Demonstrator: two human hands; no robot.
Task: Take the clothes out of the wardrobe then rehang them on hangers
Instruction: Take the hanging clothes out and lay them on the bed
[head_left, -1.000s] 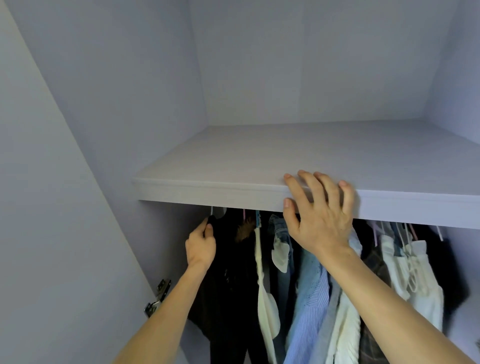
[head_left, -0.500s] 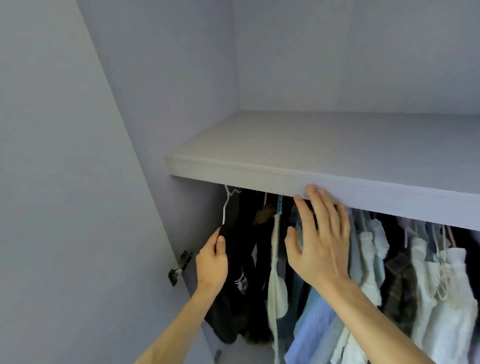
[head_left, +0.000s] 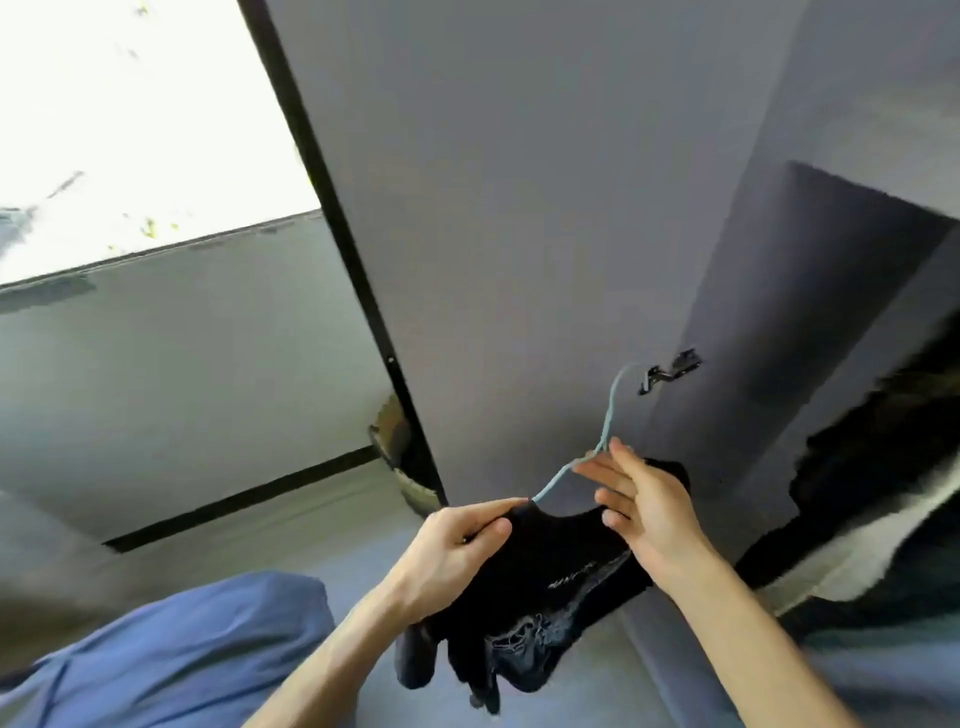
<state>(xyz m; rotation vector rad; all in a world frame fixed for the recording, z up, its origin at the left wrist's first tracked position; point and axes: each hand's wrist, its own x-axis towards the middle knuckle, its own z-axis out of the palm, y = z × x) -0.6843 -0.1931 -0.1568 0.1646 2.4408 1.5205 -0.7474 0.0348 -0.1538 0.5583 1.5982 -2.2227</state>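
Observation:
A black garment with a pale print hangs on a light blue wire hanger in front of the open wardrobe door. My left hand pinches the garment's left shoulder where the hanger arm goes into the cloth. My right hand is at the hanger's neck and the garment's right shoulder, fingers mostly straight; whether it grips is unclear. More dark and white clothes show in the wardrobe at the right edge, blurred.
The grey wardrobe door with a metal hinge stands behind the hanger. A bright window is at upper left. Blue bedding lies at lower left. A woven basket sits beside the door's dark edge.
The view has swung left and down, away from the shelf and rail. The black garment on its blue hanger has come out of the wardrobe, and both hands are now on it.

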